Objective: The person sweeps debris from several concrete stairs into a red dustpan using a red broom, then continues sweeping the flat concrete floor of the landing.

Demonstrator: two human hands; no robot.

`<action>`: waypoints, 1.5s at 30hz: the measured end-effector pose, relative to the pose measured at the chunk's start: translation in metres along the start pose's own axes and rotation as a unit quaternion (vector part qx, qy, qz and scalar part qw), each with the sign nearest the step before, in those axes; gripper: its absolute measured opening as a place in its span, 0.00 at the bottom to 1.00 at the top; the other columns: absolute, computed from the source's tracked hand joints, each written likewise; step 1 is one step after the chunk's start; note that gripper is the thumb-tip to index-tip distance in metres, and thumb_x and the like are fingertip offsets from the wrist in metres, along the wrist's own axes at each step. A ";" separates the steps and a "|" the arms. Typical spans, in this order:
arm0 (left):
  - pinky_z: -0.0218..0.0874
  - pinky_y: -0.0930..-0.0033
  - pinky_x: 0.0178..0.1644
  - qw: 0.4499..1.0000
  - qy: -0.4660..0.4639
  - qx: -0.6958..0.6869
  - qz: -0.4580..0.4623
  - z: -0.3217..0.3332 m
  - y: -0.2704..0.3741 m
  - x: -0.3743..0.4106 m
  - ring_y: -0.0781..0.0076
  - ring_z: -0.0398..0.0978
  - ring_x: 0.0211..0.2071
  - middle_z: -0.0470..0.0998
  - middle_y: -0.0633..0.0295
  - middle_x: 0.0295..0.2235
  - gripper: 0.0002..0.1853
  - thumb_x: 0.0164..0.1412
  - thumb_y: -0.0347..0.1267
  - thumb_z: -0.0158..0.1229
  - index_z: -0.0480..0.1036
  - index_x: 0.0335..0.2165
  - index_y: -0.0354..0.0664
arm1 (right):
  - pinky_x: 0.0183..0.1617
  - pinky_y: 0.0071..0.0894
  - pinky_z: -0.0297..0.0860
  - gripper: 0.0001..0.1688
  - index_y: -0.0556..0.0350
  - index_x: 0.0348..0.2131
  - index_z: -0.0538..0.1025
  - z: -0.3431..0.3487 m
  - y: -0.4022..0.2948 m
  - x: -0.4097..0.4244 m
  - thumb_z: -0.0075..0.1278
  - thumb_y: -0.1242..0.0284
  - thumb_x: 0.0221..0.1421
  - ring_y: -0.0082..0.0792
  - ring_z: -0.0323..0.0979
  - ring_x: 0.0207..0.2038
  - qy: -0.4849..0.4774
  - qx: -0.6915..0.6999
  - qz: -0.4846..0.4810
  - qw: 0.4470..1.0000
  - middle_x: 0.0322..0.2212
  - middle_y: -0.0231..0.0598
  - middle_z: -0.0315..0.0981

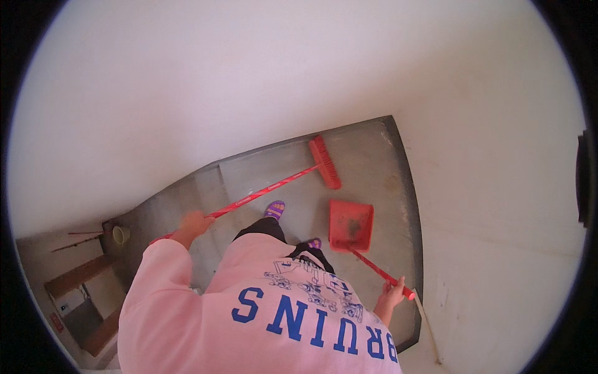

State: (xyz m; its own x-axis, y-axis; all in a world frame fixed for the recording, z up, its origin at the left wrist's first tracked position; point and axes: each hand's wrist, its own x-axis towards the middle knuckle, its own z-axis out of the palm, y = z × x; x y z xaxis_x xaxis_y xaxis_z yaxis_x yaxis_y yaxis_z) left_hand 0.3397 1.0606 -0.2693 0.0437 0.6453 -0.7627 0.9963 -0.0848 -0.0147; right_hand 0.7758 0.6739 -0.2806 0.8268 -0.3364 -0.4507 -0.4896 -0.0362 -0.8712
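Observation:
My left hand (194, 225), somewhat blurred, grips the red handle of a push broom (261, 191). The handle slants across the floor from lower left to upper right. Its red bristled head (325, 162) is on the grey floor near the far wall. My right hand (391, 293) holds the short red handle of a dustpan (338, 224) close to its end. The red pan lies to the right of my feet, a short distance from the broom head, with a patch of dark dirt (354, 228) in it.
White walls (476, 187) with a dark base strip (413, 205) meet in a corner ahead. Against the right wall leans a thin pale pipe or stick (427, 322). A light-coloured bucket (121, 235) stands at far left, beyond it brown-edged steps or ledges (79, 276).

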 end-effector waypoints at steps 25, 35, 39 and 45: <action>0.64 0.61 0.38 0.996 0.033 0.056 -0.059 -0.015 -0.093 -0.096 0.57 0.73 0.34 0.76 0.55 0.30 0.28 0.41 0.56 0.51 0.76 0.29 0.44 | 0.21 0.19 0.63 0.14 0.55 0.27 0.67 -0.013 -0.016 -0.030 0.53 0.64 0.47 0.24 0.65 0.19 -0.101 -0.046 -0.052 0.993 0.21 0.31 0.66; 0.61 0.66 0.23 0.987 -0.143 0.007 -0.070 0.005 -0.134 -0.008 0.68 0.70 0.18 0.70 0.58 0.16 0.28 0.39 0.54 0.56 0.72 0.18 0.36 | 0.17 0.16 0.61 0.15 0.56 0.24 0.68 -0.044 0.026 -0.030 0.52 0.63 0.49 0.21 0.63 0.15 -0.067 -0.040 -0.226 0.971 0.16 0.32 0.65; 0.59 0.64 0.19 0.968 -0.244 -0.038 -0.042 0.037 -0.156 0.037 0.70 0.66 0.15 0.68 0.60 0.15 0.23 0.41 0.49 0.58 0.71 0.19 0.37 | 0.17 0.17 0.62 0.15 0.56 0.24 0.69 -0.063 0.024 -0.077 0.53 0.63 0.48 0.22 0.65 0.16 0.027 -0.081 -0.225 0.971 0.17 0.32 0.66; 0.60 0.64 0.19 0.964 -0.258 0.020 0.059 0.059 -0.216 0.048 0.68 0.69 0.16 0.69 0.60 0.15 0.18 0.45 0.43 0.57 0.70 0.22 0.37 | 0.20 0.20 0.65 0.14 0.58 0.27 0.70 -0.128 0.017 -0.160 0.51 0.65 0.49 0.24 0.68 0.19 0.079 -0.029 -0.185 0.979 0.20 0.35 0.69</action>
State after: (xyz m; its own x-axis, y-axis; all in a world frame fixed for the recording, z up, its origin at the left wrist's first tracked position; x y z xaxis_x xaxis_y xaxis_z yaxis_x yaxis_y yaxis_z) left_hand 0.1218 1.0649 -0.3413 0.1037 0.1659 -0.9807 0.9827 -0.1695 0.0753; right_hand 0.5999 0.6067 -0.1984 0.8996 -0.4314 -0.0675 -0.1844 -0.2352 -0.9543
